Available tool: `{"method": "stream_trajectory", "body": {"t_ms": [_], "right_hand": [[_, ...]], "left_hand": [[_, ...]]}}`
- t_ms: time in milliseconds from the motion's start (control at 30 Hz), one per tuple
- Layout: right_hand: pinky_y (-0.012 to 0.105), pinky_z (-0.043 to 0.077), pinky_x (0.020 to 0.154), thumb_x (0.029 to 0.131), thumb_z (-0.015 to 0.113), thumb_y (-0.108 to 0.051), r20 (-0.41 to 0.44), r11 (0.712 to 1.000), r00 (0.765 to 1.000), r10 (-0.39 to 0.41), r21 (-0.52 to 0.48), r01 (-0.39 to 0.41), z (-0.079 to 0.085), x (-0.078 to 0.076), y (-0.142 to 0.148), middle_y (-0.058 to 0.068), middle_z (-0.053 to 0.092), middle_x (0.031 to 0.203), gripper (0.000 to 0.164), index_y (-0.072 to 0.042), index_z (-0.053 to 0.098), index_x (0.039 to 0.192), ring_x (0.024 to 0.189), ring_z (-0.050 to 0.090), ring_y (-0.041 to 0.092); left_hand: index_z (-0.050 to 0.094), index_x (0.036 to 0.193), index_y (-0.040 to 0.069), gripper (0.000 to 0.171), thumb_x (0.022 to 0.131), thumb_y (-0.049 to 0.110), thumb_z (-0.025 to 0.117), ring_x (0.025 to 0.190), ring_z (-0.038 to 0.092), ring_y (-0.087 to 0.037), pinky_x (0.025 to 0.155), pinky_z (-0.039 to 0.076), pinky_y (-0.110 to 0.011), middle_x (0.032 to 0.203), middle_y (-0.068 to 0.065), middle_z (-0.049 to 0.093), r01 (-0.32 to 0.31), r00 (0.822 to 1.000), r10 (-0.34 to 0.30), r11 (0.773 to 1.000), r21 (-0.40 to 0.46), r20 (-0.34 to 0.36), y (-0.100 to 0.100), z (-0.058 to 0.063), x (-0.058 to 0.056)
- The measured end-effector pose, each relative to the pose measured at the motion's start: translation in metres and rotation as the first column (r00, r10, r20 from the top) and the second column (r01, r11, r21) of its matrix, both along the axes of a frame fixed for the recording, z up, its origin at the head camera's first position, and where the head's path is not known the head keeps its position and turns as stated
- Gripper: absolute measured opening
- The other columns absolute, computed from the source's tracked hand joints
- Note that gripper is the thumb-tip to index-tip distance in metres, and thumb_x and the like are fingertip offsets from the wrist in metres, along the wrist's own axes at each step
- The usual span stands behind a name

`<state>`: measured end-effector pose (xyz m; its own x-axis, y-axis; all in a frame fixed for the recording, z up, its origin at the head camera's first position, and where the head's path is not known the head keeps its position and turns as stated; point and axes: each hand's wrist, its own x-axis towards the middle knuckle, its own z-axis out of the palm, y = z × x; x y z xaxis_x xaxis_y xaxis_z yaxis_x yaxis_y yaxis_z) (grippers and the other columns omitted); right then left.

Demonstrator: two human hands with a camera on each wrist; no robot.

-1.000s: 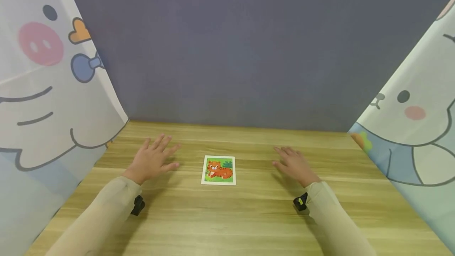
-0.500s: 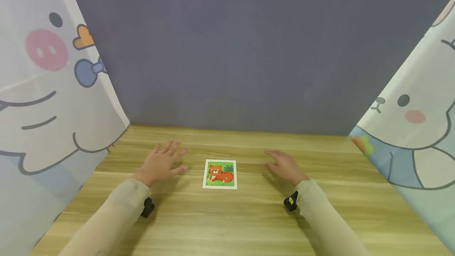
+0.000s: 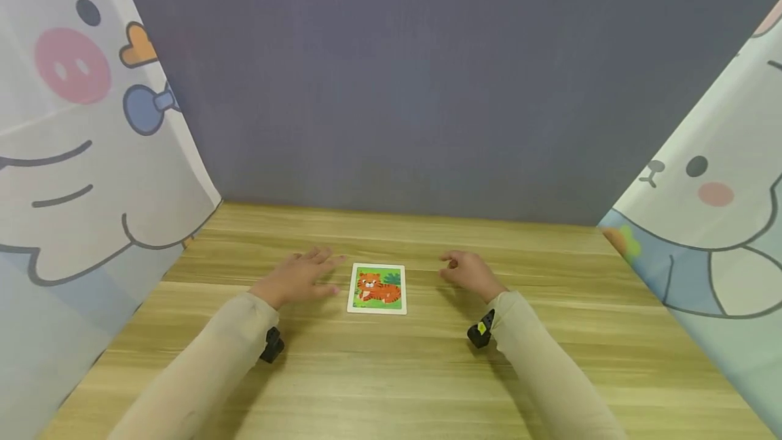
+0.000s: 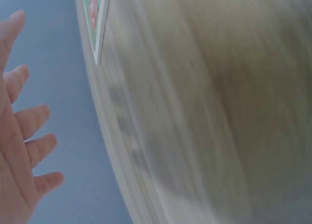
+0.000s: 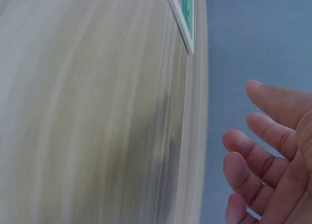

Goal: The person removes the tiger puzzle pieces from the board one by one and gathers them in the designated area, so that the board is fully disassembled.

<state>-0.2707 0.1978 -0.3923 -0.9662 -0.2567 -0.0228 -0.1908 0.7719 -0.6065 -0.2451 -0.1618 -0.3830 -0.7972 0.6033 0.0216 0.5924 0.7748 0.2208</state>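
Note:
A white-bordered tiger picture card (image 3: 377, 289) lies flat on the wooden table (image 3: 379, 386), between the two hands. Just left of it, my left hand (image 3: 296, 280) hovers with fingers spread and fairly straight, fingertips close to the card's left edge. On the other side my right hand (image 3: 470, 273) holds nothing; its fingers are loosely bent, thumb apart from them, with some tabletop between it and the card. The left wrist view shows the card's corner (image 4: 94, 19) beyond the spread fingers. From the right wrist, the opposite corner (image 5: 185, 19) appears above the curved fingers.
A dark grey panel (image 3: 391, 87) rises along the table's back edge. Cartoon-printed cloths stand at the left (image 3: 98, 175) and right (image 3: 702, 223) sides. Each wrist carries a small black camera, one on the left (image 3: 272, 345) and one on the right (image 3: 481, 330).
Both hands have moved inward toward the card, the left one rightward and the right one leftward. The right fingers have bent more. The card stays in place on the table.

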Motion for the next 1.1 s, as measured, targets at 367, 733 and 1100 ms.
{"method": "stream_trajectory", "body": {"t_ms": [367,733,1100], "right_hand": [[0.035,0.052,0.071,0.086,0.070,-0.013,0.049,0.999,0.998,0.032,-0.033,-0.031,-0.006,-0.005,-0.026,0.011,0.066,0.097,0.035,0.003,0.065,0.116,0.083,0.062,0.020],[0.036,0.053,0.077,0.086,0.072,-0.014,0.069,0.998,0.997,0.047,-0.035,-0.045,-0.010,-0.001,-0.040,0.009,0.066,0.095,0.034,0.001,0.066,0.115,0.083,0.062,0.018],[0.032,0.050,0.064,0.088,0.070,-0.011,0.061,0.992,0.995,0.081,-0.107,-0.074,-0.020,-0.010,-0.048,0.008,0.064,0.089,0.034,0.003,0.064,0.118,0.069,0.057,0.016]], "left_hand": [[0.036,0.150,0.014,0.066,0.095,0.043,0.057,0.141,0.022,-0.040,0.109,0.018,-0.062,0.153,-0.018,0.028,-0.009,0.990,0.016,0.999,-0.049,0.142,0.035,-0.008,-0.006],[0.040,0.148,0.018,0.062,0.094,0.043,0.058,0.141,0.023,-0.038,0.110,0.021,-0.059,0.153,-0.017,0.028,0.006,0.990,0.015,0.989,-0.151,0.139,0.055,-0.013,-0.008],[0.038,0.149,0.020,0.064,0.094,0.048,0.055,0.144,0.017,-0.035,0.111,0.019,-0.058,0.156,-0.013,0.025,-0.044,0.976,0.096,0.965,-0.257,0.194,0.059,-0.012,-0.011]]}}
